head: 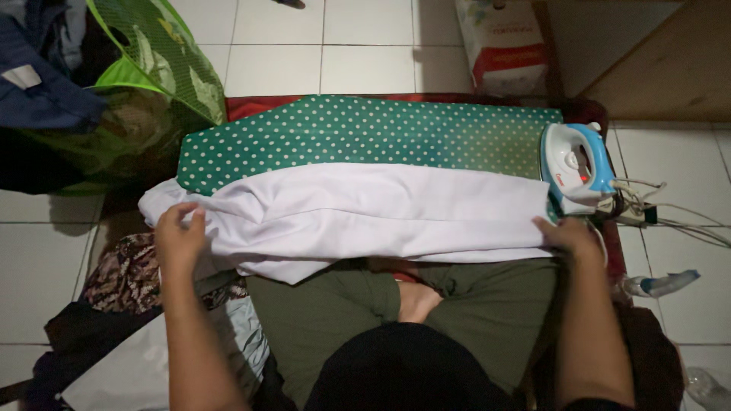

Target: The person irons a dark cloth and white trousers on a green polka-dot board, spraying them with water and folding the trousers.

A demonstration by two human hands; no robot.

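Observation:
A white garment (358, 213) lies folded lengthwise along the near edge of a low ironing board (365, 129) with a green polka-dot cover. My left hand (179, 232) grips the garment's left end, where it hangs off the board. At the right end, my right hand (567, 234) pinches the cloth's edge. A blue and white iron (575, 164) stands on the board's right end, just beyond my right hand.
A green mesh laundry bag (145, 84) full of clothes stands at the back left. Patterned and dark clothes (122, 281) are piled by my left knee. Cables (670, 217) and a plug strip trail right of the iron. A white and red sack (502, 46) stands behind.

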